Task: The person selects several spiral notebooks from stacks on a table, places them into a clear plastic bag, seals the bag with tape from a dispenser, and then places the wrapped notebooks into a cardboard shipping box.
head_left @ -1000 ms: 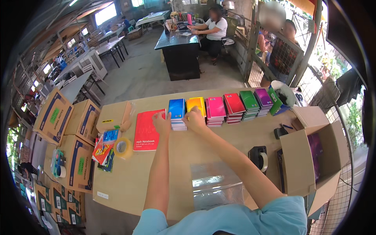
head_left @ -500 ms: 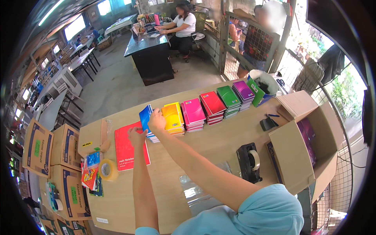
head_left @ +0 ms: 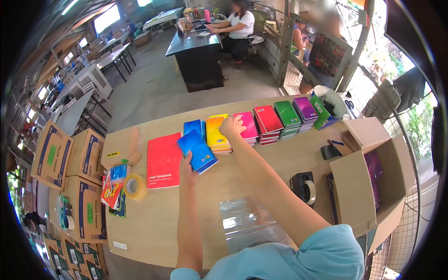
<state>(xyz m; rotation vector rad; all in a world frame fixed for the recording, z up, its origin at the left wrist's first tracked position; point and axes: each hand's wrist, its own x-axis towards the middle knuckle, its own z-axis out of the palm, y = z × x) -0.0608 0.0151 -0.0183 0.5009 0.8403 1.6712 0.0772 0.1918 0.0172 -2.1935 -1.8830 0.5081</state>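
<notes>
My left hand (head_left: 188,169) is closed on a blue spiral notebook (head_left: 198,153), held tilted in front of the remaining blue notebooks (head_left: 193,126). Over the border of the yellow notebook stack (head_left: 215,133) and the pink notebook stack (head_left: 250,129) reaches my right hand (head_left: 232,128). Its fingers are slightly bent and apart, lying across the pink top cover, with no notebook lifted in them. To the left of the held notebook, a large red notebook (head_left: 163,161) lies flat on the table.
Red (head_left: 268,122), green (head_left: 287,115) and purple notebook stacks (head_left: 305,110) continue rightward. An open carton (head_left: 354,186) and tape dispenser (head_left: 303,186) stand at right. Clear plastic (head_left: 247,219) lies nearest me. A tape roll (head_left: 135,186) and cartons (head_left: 81,205) are at left.
My left hand has taken a blue notebook off its stack and brought it nearer me. My right hand has moved right, from the blue and yellow stacks to the pink one.
</notes>
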